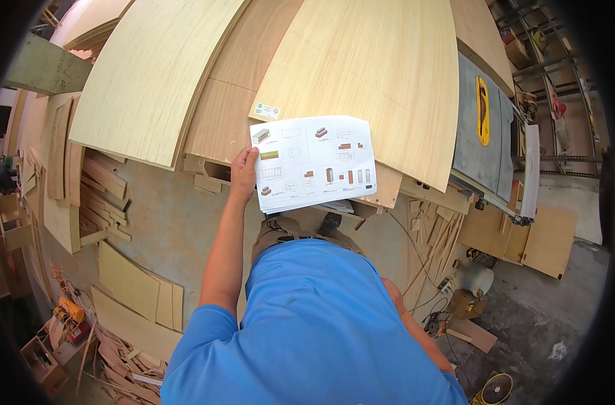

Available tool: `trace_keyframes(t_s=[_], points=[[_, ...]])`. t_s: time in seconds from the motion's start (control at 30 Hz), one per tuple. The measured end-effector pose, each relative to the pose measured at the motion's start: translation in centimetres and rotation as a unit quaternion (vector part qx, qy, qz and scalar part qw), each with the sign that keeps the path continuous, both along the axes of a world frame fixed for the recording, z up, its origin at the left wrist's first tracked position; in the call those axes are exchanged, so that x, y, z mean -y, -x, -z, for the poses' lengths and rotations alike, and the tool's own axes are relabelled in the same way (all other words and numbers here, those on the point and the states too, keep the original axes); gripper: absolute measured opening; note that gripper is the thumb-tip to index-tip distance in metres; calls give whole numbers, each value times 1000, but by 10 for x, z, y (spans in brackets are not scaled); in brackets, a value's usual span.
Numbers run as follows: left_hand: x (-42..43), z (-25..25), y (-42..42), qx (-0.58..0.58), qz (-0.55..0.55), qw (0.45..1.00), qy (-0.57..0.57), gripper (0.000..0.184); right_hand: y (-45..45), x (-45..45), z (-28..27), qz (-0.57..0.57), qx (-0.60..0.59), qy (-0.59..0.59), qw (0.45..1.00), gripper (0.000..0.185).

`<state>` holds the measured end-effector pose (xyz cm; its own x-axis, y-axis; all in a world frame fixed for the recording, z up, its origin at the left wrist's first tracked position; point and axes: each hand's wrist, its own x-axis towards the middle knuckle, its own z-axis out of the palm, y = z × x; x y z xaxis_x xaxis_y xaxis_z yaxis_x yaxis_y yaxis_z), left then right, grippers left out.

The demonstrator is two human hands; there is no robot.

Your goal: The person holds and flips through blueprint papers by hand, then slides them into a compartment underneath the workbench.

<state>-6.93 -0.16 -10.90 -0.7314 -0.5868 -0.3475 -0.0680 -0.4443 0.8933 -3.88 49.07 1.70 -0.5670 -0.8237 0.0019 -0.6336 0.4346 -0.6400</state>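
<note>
**Left hand [243, 172] grips the printed pages [314, 162] by their left edge, and the pages extend rightward from the fingers**

Farthest left, one orange power tool [70, 310] sits low among scrap wood. Next comes the first of two large pale panels, the left pale panel [152, 74], with one strip of browner board [220, 115] showing between it and the right pale panel [361, 67].

The left hand is closed on the pages, pinching the left edge above its lower corner. From those fingers the pages lie to the right, their long axis running roughly left to right, the right end slightly lower at its bottom corner. They are held up in front of the right pale panel's near edge, just beside its near left corner, where one small label [267, 110] shows. One bundle of pages is in view; how many leaves it has, I cannot tell.

The left hand is the nearer one. The right hand [392, 291] is well apart from the pages, beside the blue shirt [307, 304] and partly hidden, so I cannot tell how its fingers are set.

Beyond the right pale panel's right edge stands one table saw [466, 101] with one yellow insert [484, 138]; one round fan [496, 388] is low at far right.
</note>
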Motion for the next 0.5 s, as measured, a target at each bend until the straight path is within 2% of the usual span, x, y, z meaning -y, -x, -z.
trace_keyframes(t_s=[0.5], points=[[0,-1,1,2,2,1000,-2,36,-2,-5,6,-3,11,8,1000,24]])
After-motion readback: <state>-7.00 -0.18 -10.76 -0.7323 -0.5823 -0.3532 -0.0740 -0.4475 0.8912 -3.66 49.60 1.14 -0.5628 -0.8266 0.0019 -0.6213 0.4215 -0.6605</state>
